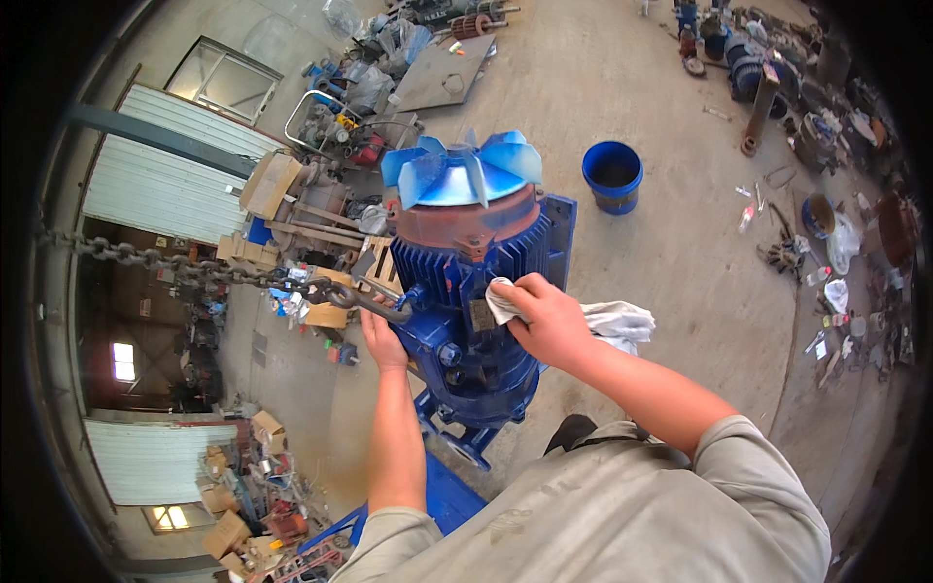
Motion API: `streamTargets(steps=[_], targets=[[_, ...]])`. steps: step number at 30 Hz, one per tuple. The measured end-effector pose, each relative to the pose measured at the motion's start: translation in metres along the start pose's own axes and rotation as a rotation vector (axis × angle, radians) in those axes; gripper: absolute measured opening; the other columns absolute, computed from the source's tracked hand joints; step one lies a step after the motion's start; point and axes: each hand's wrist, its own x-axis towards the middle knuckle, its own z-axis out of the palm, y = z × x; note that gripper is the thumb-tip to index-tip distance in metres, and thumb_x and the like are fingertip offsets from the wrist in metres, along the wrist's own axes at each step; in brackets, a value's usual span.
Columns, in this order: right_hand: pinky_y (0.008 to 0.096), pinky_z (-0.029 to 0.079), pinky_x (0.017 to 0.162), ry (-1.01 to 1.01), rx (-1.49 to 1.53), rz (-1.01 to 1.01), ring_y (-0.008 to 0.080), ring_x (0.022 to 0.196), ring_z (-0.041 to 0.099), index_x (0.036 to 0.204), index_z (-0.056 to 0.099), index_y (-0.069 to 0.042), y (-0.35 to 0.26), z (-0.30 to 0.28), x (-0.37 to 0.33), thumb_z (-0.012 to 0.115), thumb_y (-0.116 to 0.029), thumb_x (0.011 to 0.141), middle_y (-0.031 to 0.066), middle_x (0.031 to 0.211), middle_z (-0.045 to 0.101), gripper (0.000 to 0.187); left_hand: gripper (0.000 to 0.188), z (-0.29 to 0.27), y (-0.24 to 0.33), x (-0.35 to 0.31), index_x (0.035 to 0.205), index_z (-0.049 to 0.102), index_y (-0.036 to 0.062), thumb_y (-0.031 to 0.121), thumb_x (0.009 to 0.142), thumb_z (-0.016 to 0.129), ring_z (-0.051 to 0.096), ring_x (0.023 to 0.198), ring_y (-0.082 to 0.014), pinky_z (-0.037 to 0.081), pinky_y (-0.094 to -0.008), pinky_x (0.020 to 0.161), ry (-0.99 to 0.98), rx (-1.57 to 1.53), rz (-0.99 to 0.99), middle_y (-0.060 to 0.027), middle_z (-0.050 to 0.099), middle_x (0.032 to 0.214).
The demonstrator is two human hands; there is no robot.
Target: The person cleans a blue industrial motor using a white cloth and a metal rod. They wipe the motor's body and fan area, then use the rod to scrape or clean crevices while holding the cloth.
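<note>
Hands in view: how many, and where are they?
2: the right hand holds a white cloth at the blue motor; the left hand is beside the motor, near the chain. No others show.

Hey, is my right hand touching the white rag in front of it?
Touching. The head view shows the right hand gripping the rag, with white fabric bunched directly against its fingertips and no gap between.

My left forearm (397, 447) is standing nearly upright in view, and my left hand (386, 342) is pointing upward, its fingertips partly hiding from sight. My right forearm (637, 379) is slanting inward from the lower right, and my right hand (546, 316) is gripping, fingers curling inward.
</note>
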Motion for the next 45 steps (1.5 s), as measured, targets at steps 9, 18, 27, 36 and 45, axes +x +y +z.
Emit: streamTargets(steps=[9, 18, 27, 36, 45], targets=[[0.0414, 0.061, 0.073, -0.217, -0.548, 0.015, 0.0286, 0.095, 0.071, 0.139, 0.061, -0.011, -0.023, 0.048, 0.033, 0.066, -0.007, 0.088, 0.0126, 0.109, 0.056, 0.052, 0.029, 0.006, 0.019, 0.002, 0.125, 0.066, 0.0077, 0.028, 0.11, 0.052, 0.07, 0.103, -0.0276, 0.051, -0.0399, 0.092, 0.013, 0.236, 0.037, -0.0112, 0.074, 0.11], [0.0481, 0.058, 0.093, -0.306, -0.382, 0.277, 0.0378, 0.108, 0.07, 0.127, 0.07, -0.01, -0.027, -0.002, 0.026, 0.065, -0.013, 0.091, 0.0164, 0.113, 0.068, 0.037, 0.03, 0.012, 0.029, 0.005, 0.123, 0.066, 0.0099, 0.031, 0.108, 0.052, 0.07, 0.095, -0.0323, 0.052, -0.0432, 0.085, 0.049, 0.278, 0.002, -0.0123, 0.075, 0.105], [0.0429, 0.059, 0.082, 0.064, -0.37, -0.008, 0.0338, 0.101, 0.07, 0.136, 0.068, -0.018, 0.001, 0.021, 0.039, 0.075, -0.009, 0.089, 0.0092, 0.111, 0.067, 0.049, 0.029, 0.005, 0.029, 0.005, 0.123, 0.067, 0.0119, 0.031, 0.108, 0.051, 0.07, 0.093, -0.0341, 0.052, -0.045, 0.083, 0.057, 0.298, 0.0, -0.0128, 0.074, 0.103], [0.0439, 0.057, 0.079, 0.076, -0.103, 0.187, 0.0343, 0.096, 0.072, 0.139, 0.066, -0.016, -0.002, 0.04, 0.028, 0.07, -0.02, 0.098, 0.0135, 0.111, 0.071, 0.041, 0.028, 0.003, 0.038, -0.002, 0.123, 0.068, 0.0117, 0.029, 0.108, 0.052, 0.071, 0.091, -0.0319, 0.053, -0.044, 0.082, 0.1, 0.29, 0.014, -0.0114, 0.076, 0.101], [0.0433, 0.057, 0.073, 0.117, -0.325, 0.063, 0.0319, 0.086, 0.071, 0.107, 0.072, -0.01, -0.01, 0.018, 0.062, 0.076, -0.023, 0.093, 0.0071, 0.102, 0.07, 0.019, 0.026, -0.006, 0.041, -0.01, 0.12, 0.067, 0.0061, 0.024, 0.107, 0.053, 0.072, 0.098, -0.0317, 0.054, -0.0418, 0.086, 0.083, 0.208, 0.026, -0.0144, 0.076, 0.104]])
